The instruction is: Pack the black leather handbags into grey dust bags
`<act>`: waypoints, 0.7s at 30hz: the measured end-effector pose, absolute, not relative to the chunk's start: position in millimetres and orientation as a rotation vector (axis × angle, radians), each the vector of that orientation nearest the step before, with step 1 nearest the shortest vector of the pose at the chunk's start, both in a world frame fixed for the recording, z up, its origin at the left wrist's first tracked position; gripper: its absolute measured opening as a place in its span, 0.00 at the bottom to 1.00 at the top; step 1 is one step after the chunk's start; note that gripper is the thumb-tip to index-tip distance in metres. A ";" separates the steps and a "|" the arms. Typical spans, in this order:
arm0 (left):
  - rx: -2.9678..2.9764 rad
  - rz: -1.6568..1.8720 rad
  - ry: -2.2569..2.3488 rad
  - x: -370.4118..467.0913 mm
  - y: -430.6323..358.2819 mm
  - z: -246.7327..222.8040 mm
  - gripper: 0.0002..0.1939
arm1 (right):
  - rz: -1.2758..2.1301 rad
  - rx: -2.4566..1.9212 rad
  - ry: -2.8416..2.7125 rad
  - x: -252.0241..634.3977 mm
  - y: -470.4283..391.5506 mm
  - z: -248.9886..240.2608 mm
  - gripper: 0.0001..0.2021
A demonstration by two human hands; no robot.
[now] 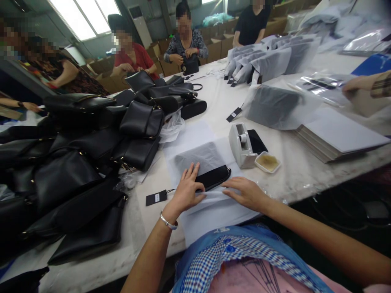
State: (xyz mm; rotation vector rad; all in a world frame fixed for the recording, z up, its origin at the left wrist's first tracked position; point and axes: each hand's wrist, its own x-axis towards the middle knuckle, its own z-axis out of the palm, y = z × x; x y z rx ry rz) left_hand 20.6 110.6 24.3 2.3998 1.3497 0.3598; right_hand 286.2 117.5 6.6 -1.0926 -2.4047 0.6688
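Note:
In front of me a black bag lies on white tissue paper, one sheet covering its far part. My left hand rests on the covered part with fingers spread, its thumb near the bag's bare black edge. My right hand is low over the paper at the bag's right end, fingers stretched out; whether its fingertips touch the paper I cannot tell. A black hang tag on a cord sticks out to the left of my left hand.
Black handbags are heaped on the left. A white tape dispenser and a small dish stand ahead right, near stacked grey-white boards. Wrapped bags stand farther back. Co-workers sit across the table; another person's hand reaches in from the right.

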 end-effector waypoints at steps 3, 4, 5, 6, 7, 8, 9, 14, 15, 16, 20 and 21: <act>2.395 0.368 1.387 23.3 108.6 24.7 0.03 | 0.474 -1.059 -2.513 288.7 107.0 6.5 0.23; 2.392 0.368 1.398 24.1 108.2 24.9 0.03 | 0.435 -1.053 -2.562 290.2 103.2 5.4 0.22; 2.389 0.369 1.407 24.8 107.8 25.0 0.03 | 0.404 -1.050 -2.604 291.9 99.3 4.0 0.21; 2.386 0.370 1.413 25.3 107.6 25.1 0.02 | 0.375 -1.046 -2.628 293.5 95.4 2.5 0.20; 2.384 0.370 1.416 25.8 107.5 25.2 0.02 | 0.341 -1.036 -2.637 294.7 91.5 1.1 0.21; 2.384 0.372 1.417 26.1 107.4 25.3 0.03 | 0.296 -1.012 -2.631 295.5 87.7 -0.1 0.23; 2.385 0.374 1.418 26.3 107.3 25.3 0.03 | 0.243 -0.972 -2.621 295.6 84.0 -1.0 0.26; 2.390 0.387 1.427 26.6 107.4 26.1 0.02 | 0.041 -0.815 -2.592 291.5 66.8 -8.2 0.12; 2.390 0.386 1.426 26.5 107.5 26.3 0.02 | 0.038 -0.795 -2.601 292.3 63.2 -10.6 0.08; 2.389 0.385 1.423 26.2 107.6 26.6 0.02 | 0.050 -0.751 -2.620 294.5 59.5 -12.8 0.08; 2.375 0.386 1.411 24.9 107.7 26.9 0.04 | 0.213 -0.523 -2.642 308.9 50.2 -10.6 0.08; 2.371 0.391 1.411 24.7 107.6 26.8 0.03 | 0.230 -0.543 -2.609 310.3 51.1 -6.4 0.05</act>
